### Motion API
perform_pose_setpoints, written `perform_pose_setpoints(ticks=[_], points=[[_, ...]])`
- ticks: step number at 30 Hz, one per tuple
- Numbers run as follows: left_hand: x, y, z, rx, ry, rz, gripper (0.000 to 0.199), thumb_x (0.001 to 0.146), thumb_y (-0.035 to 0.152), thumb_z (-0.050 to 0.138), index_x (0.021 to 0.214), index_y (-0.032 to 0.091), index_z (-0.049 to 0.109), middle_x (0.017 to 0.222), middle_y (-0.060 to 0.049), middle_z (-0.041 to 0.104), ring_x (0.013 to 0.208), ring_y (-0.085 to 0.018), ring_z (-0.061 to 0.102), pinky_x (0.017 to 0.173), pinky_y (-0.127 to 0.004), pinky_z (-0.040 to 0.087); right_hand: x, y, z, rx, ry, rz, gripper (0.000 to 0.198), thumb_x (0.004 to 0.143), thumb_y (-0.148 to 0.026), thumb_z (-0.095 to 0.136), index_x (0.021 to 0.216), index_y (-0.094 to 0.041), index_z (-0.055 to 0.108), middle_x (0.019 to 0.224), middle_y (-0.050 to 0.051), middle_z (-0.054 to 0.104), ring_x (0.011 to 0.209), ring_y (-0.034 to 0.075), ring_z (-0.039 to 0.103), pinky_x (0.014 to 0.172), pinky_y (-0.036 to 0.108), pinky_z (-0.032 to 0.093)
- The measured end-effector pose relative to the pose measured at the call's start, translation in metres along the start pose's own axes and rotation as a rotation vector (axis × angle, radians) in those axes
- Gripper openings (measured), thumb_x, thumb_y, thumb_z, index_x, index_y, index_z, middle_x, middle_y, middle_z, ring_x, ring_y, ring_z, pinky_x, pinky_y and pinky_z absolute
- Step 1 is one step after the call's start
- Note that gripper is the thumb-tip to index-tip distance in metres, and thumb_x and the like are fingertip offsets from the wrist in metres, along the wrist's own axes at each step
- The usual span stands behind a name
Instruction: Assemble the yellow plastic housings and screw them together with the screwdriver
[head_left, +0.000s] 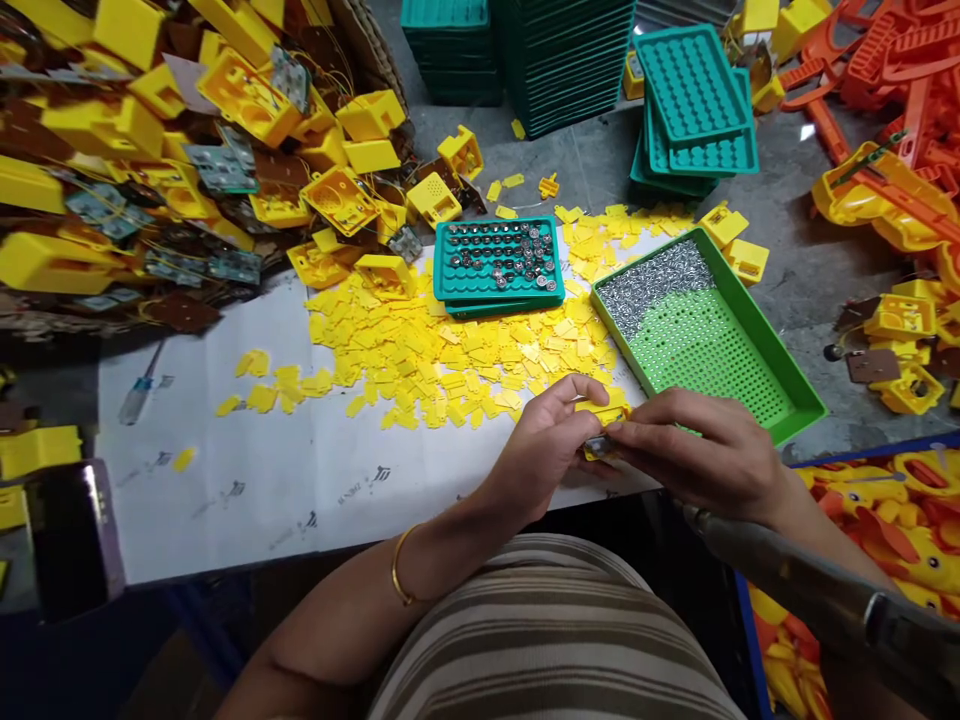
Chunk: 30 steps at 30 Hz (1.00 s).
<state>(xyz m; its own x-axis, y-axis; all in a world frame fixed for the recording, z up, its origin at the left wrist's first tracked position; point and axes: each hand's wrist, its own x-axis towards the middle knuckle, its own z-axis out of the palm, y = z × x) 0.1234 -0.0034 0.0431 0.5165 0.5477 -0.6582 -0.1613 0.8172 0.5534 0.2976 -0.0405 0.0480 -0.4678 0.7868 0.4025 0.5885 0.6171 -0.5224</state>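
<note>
My left hand [559,435] is closed round a small yellow plastic housing [616,412] at the table's front edge. Opposite it, my right hand [697,445] has its thumb and fingers pinched at the same housing; whether a small part sits in that pinch is hidden. Beyond the hands spreads a heap of flat yellow plastic pieces [420,360]. To the right stands a green perforated tray [750,350] with small metal screws [656,285] gathered at its far end. A teal tray [469,285] holding rows of button cells [525,262] rests on the yellow pieces.
Yellow housings with wires and circuit boards [225,165] pile up at the left. Teal trays [570,60] are stacked at the back. Orange parts [892,70] lie far right. A screwdriver [139,390] and a phone [67,540] are at the left; a dark tool [787,560] crosses my right forearm.
</note>
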Motion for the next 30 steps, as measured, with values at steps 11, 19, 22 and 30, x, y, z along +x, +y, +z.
perform_pose_setpoints(ticks=[11,19,22,30], points=[[0.002,-0.009,-0.012,-0.121,-0.102,0.067,0.026,0.075,0.029,0.065,0.097,0.018,0.057,0.081,-0.001,0.061,0.071,-0.013,0.062,0.060,-0.027,0.058,0.002,0.007,0.000,-0.092,-0.005,0.100,0.017,0.089,-0.018,0.060,0.105,-0.019,0.064,0.082,0.005,0.062,0.069,0.012,0.061,0.059,0.023,0.051],[0.009,-0.021,-0.012,-0.025,-0.041,0.137,0.039,0.073,0.029,0.072,0.106,0.019,0.053,0.089,-0.002,0.065,0.071,-0.016,0.069,0.060,-0.027,0.058,0.010,0.012,-0.001,-0.106,-0.093,0.115,0.019,0.092,-0.021,0.053,0.101,-0.016,0.069,0.080,0.006,0.065,0.066,0.014,0.060,0.055,0.025,0.047],[0.010,-0.019,-0.014,-0.015,-0.030,0.135,0.041,0.072,0.030,0.073,0.105,0.019,0.051,0.089,-0.004,0.067,0.070,-0.019,0.071,0.058,-0.027,0.057,0.006,0.024,-0.001,0.277,0.028,0.345,0.019,0.092,-0.025,0.054,0.104,-0.019,0.068,0.078,0.003,0.068,0.066,0.013,0.063,0.059,0.025,0.051],[0.017,-0.018,-0.020,0.032,0.064,0.133,0.044,0.070,0.029,0.073,0.106,0.017,0.052,0.090,-0.006,0.069,0.069,-0.022,0.073,0.054,-0.025,0.056,-0.036,0.030,0.002,0.552,0.231,0.495,0.042,0.087,-0.055,0.054,0.109,-0.022,0.065,0.075,0.006,0.068,0.064,0.021,0.066,0.059,0.038,0.055]])
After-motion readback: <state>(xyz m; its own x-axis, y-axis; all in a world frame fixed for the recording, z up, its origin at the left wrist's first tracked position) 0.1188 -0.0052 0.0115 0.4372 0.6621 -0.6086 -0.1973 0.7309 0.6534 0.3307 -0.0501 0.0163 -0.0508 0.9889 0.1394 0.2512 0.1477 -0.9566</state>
